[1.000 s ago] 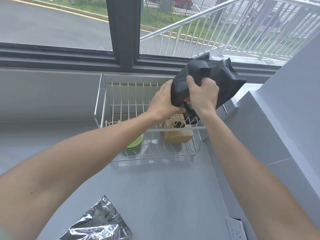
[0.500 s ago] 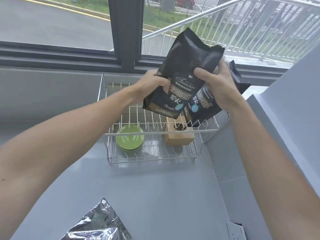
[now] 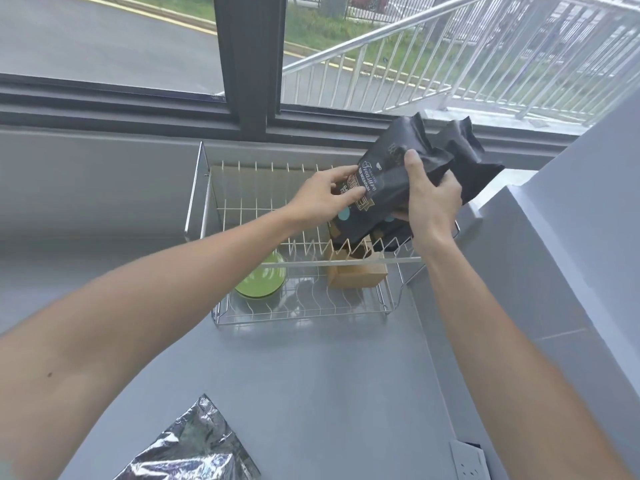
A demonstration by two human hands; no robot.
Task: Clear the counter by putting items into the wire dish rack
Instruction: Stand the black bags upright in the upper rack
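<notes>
The foil bag [image 3: 194,452] is cut off by the bottom edge.

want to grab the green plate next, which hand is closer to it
Left. The left hand holds the black coffee bags above the wire dish rack, up and right of the green plate. The right hand grips them farther right, beyond the cardboard box.

- Left hand [image 3: 322,197]: fingers pinch the front black bag [image 3: 384,188] at its printed face.
- Right hand [image 3: 431,199]: thumb on the front bag, fingers curled behind it; a second black bag [image 3: 467,161] sits behind.
- Bag bottoms are at the rack [image 3: 207,206] top wires, right end.
- In the rack: green plate [image 3: 259,284] at left, brown box [image 3: 356,275] at right, below the bags.
- Bench [image 3: 329,393]: grey; foil pouch [image 3: 194,452] at the near edge, well apart from the rack.
- Socket [image 3: 469,462] at lower right.
</notes>
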